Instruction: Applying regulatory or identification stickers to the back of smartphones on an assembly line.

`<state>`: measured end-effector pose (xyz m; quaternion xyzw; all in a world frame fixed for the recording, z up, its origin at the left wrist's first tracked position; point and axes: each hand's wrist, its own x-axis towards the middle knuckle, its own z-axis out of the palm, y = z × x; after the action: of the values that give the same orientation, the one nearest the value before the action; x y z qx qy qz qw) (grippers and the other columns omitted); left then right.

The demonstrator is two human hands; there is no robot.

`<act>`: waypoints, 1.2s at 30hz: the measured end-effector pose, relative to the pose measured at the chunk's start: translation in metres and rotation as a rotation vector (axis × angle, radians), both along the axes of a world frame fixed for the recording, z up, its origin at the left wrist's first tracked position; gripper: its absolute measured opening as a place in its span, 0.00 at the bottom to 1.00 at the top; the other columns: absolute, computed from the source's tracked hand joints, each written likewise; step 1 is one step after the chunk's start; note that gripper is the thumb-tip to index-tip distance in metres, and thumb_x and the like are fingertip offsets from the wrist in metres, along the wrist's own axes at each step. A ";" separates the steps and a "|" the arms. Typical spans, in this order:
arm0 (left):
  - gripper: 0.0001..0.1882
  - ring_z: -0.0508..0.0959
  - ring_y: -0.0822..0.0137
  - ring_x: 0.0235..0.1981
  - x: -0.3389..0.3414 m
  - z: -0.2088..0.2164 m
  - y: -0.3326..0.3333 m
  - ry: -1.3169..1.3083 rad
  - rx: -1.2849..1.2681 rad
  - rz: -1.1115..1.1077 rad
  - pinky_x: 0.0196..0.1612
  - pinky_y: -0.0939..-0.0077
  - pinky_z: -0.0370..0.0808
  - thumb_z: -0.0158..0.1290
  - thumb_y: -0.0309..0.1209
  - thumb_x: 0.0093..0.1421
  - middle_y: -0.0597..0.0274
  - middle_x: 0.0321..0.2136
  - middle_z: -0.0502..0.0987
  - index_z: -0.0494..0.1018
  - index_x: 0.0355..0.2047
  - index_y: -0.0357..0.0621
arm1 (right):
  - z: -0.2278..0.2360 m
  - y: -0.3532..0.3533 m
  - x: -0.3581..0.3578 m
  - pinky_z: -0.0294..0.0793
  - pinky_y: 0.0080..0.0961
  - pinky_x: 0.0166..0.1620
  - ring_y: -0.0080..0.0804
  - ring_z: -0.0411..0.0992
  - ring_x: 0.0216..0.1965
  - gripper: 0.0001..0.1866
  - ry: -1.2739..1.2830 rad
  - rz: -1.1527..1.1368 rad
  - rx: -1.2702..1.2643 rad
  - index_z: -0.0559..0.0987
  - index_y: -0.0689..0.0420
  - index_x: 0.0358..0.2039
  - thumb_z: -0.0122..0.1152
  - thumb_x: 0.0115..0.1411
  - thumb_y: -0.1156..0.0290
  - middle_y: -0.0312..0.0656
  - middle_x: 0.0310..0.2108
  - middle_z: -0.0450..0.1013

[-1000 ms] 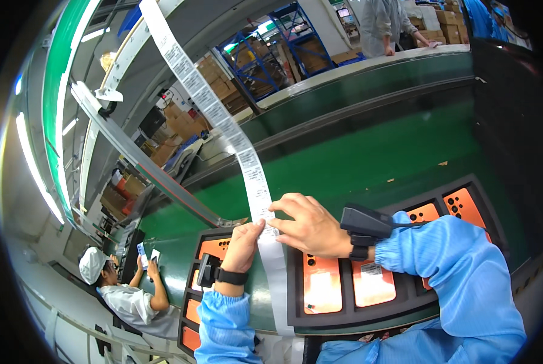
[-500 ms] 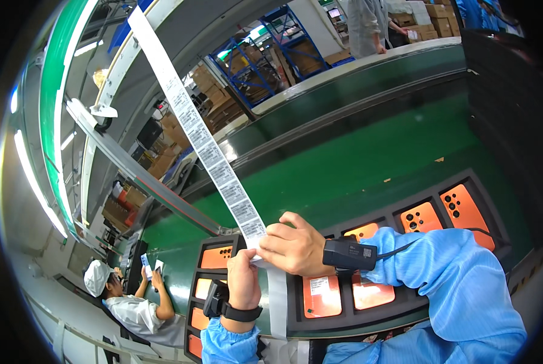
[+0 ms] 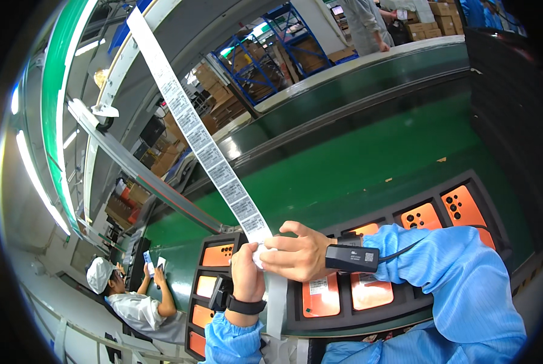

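Both hands pinch one white label at the lower end of the hanging label strip (image 3: 211, 159).

Left hand (image 3: 246, 274) and right hand (image 3: 296, 253) meet fingertip to fingertip on the label (image 3: 260, 253), directly above the black tray (image 3: 399, 306) of orange phone backs (image 3: 459, 207). Risk, as a judgement: an uneven pull could tear or crease the label, or let it stick to a finger. The bare liner tail (image 3: 276, 303) hangs over the tray's front edge and could snag. The blue sleeve (image 3: 459, 285) and wrist-worn scanner (image 3: 351, 258) cover several tray pockets. Beyond lies the green conveyor belt (image 3: 368, 164); a seated co-worker (image 3: 132, 300) is at lower left.
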<state>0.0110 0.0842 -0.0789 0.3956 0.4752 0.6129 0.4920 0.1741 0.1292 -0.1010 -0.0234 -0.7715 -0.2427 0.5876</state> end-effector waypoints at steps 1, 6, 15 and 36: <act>0.10 0.74 0.72 0.28 0.001 0.001 0.001 0.008 -0.013 -0.026 0.32 0.79 0.69 0.45 0.28 0.58 0.62 0.28 0.76 0.73 0.31 0.34 | 0.004 -0.004 0.006 0.61 0.34 0.43 0.28 0.69 0.40 0.12 0.017 0.073 -0.067 0.80 0.52 0.30 0.60 0.41 0.70 0.32 0.35 0.72; 0.13 0.73 0.75 0.28 -0.032 -0.019 0.037 0.279 0.010 -0.021 0.33 0.80 0.68 0.49 0.33 0.61 0.65 0.27 0.75 0.74 0.29 0.34 | 0.033 -0.024 0.066 0.61 0.31 0.40 0.30 0.68 0.37 0.14 -0.009 0.178 -0.247 0.81 0.49 0.33 0.62 0.42 0.70 0.32 0.33 0.72; 0.25 0.66 0.54 0.56 0.088 0.026 0.024 1.086 0.628 -0.187 0.58 0.65 0.61 0.61 0.27 0.49 0.48 0.54 0.66 0.69 0.49 0.38 | 0.023 -0.075 0.233 0.66 0.28 0.34 0.32 0.70 0.27 0.17 -0.036 -0.478 -0.433 0.79 0.59 0.36 0.67 0.42 0.77 0.36 0.25 0.72; 0.17 0.74 0.55 0.38 0.317 -0.033 -0.035 1.536 0.814 -1.171 0.39 0.62 0.73 0.61 0.34 0.44 0.53 0.34 0.73 0.72 0.34 0.41 | -0.045 -0.142 0.308 0.71 0.17 0.38 0.19 0.71 0.34 0.04 0.733 -0.113 -1.324 0.77 0.64 0.32 0.59 0.55 0.78 0.37 0.30 0.74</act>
<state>0.3276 0.0488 -0.1122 0.9823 0.1520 -0.0236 0.1074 0.4818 -0.0130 -0.1464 -0.4900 -0.5091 0.2647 0.6562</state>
